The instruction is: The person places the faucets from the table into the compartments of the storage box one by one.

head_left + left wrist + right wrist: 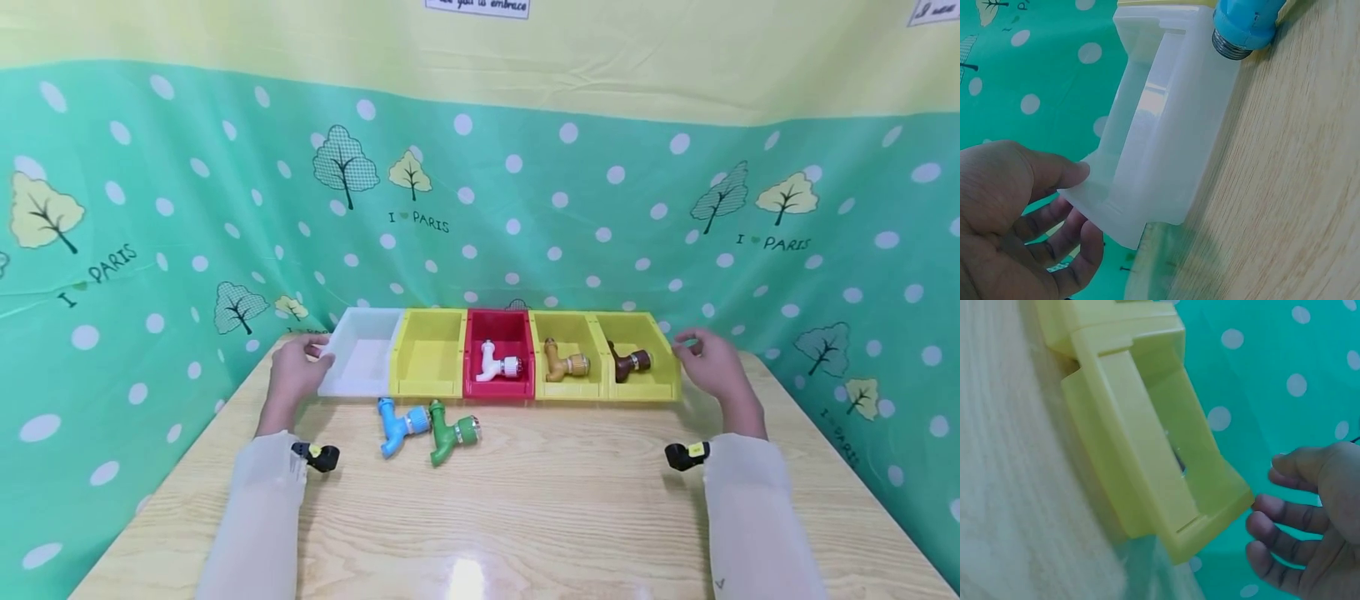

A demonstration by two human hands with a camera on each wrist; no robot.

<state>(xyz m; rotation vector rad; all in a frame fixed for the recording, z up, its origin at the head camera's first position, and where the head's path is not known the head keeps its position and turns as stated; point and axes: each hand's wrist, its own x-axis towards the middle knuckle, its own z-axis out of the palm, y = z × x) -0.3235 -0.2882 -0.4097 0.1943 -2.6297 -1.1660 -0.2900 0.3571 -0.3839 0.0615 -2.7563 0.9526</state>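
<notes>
At the left end of a joined row of bins, my left hand (295, 367) pinches the side wall of a white bin (1166, 125), thumb over the rim and fingers outside. My right hand (1310, 519) is beside the outer wall of the end yellow bin (1129, 444), fingertips right at its edge and thumb apart from it. Inside that bin lies a dark brown tap (630, 363). A tan tap (566, 363) is in the yellow bin beside it, and a white tap (498, 364) sits in the red bin (498, 389). The other yellow bin (429, 350) shows a bare floor.
In front of the row, a blue tap (401, 425) and a green tap (452, 433) lie on the wooden table (555, 500). A green polka-dot curtain (517, 208) hangs close behind the bins and along both sides.
</notes>
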